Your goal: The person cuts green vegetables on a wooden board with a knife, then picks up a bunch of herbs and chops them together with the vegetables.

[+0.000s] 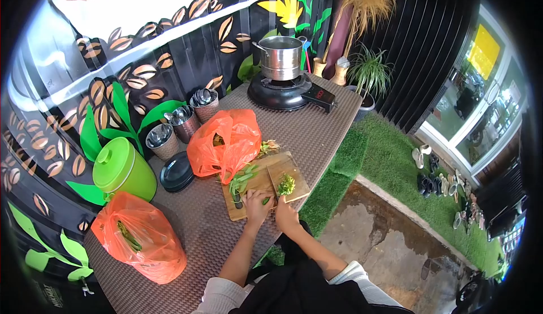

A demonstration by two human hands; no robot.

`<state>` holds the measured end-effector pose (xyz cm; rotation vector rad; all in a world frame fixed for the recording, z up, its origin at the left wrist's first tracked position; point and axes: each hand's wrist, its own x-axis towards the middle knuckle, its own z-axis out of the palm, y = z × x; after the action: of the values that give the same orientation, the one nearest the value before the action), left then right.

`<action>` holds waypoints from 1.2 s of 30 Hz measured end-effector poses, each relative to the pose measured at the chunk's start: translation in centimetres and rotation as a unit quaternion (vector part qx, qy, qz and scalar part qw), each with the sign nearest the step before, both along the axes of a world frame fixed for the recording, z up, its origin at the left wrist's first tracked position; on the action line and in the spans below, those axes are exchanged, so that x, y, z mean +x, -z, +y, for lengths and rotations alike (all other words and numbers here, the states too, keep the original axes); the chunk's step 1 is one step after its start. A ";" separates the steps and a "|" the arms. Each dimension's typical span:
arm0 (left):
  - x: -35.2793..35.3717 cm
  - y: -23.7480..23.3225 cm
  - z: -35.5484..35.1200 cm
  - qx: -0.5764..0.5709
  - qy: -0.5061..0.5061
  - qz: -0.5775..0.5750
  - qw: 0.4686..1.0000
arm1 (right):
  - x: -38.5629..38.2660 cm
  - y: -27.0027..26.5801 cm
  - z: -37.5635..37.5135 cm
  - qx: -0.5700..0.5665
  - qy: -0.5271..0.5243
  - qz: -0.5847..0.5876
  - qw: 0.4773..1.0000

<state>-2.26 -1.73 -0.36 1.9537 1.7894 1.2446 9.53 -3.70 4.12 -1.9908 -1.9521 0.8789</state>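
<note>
A wooden cutting board [236,211] lies near the table's front edge. My right hand [287,214] is closed around the handle of a knife [272,179], its thin blade pointing away across the board. Fingers curled, my left hand [258,204] presses a bunch of green stalks against the board, left of the blade. Long green leaves [243,179] stretch from that hand toward the back of the board. To the right of the blade sits a small pile of chopped greens [287,184]. Behind the board, an orange plastic bag [226,139] stands beside some root ends [270,146].
A second orange bag [141,246] and a lidded green container [123,170] stand at left, near black plates [176,172]. Several cutlery cups [184,123] line the wall. A steel pot [281,58] rests on a black stove [271,94] at the far end.
</note>
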 end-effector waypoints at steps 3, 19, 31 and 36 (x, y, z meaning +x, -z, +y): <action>0.0 0.0 0.0 -0.002 -0.002 -0.008 1.000 | 0.7 0.3 2.2 -0.018 -0.025 -0.008 0.999; -0.1 1.0 0.6 0.002 -0.012 -0.043 0.999 | 2.0 1.1 2.8 -0.005 -0.075 0.013 0.997; 0.3 0.3 0.0 0.029 -0.020 0.010 0.999 | 1.0 -0.1 2.8 -0.011 -0.077 -0.018 0.997; 0.1 0.7 0.1 0.027 -0.022 0.014 0.999 | 0.0 0.5 -0.2 0.031 -0.035 -0.044 0.998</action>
<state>-2.11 -1.66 -1.01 1.9804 1.8402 1.2983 9.49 -3.86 3.65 -1.9690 -2.0811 0.7496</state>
